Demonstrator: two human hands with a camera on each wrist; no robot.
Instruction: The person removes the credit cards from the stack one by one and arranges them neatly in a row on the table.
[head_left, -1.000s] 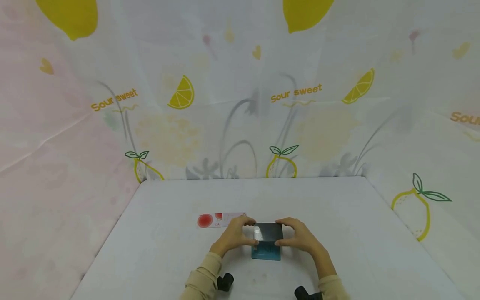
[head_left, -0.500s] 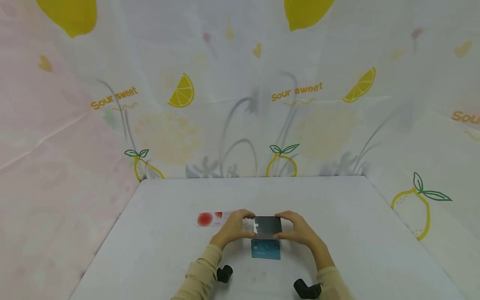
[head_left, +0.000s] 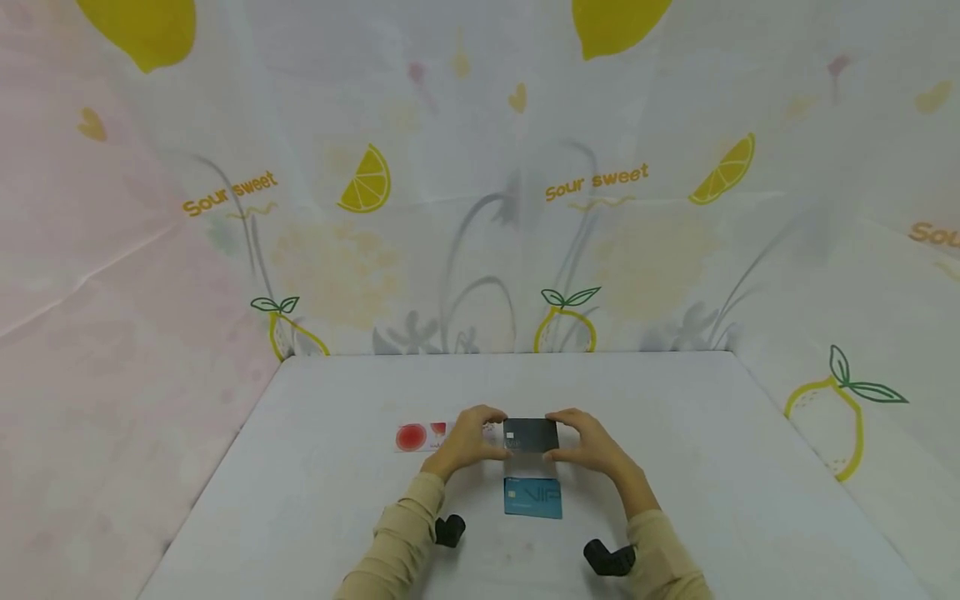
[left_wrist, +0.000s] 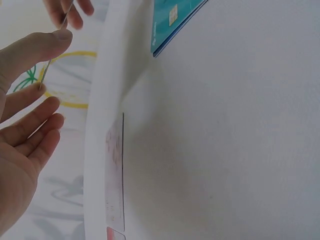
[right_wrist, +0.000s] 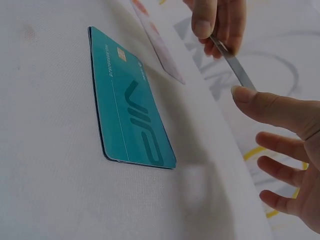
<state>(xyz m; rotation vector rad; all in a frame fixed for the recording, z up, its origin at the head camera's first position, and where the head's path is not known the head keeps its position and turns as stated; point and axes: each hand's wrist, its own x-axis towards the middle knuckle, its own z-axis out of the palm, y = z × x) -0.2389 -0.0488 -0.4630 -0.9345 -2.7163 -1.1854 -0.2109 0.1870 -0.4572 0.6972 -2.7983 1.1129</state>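
Observation:
Both hands hold a dark bank card [head_left: 531, 435] up off the table, and a chip shows near its left side. My left hand [head_left: 472, 442] pinches the card's left edge between thumb and fingers; its other fingers spread loosely in the left wrist view. At the opposite edge, my right hand [head_left: 592, 446] grips it the same way. Edge-on, the card [right_wrist: 234, 62] is a thin grey strip in the right wrist view. Below it on the table lies a teal VIP card [head_left: 532, 498] with a chip; a dark blue edge shows under this card [right_wrist: 127, 105].
A white strip with red watermelon-like prints [head_left: 420, 437] lies flat to the left, partly behind the left hand. The white table [head_left: 345, 500] ends at a lemon-printed cloth backdrop [head_left: 480, 250]. Black wrist cameras [head_left: 609, 558] stick out from the sleeves.
Both hands have moved the dark card away from the body, off the teal card it overlapped. The teal card, first partly covered, now shows whole and has not moved.

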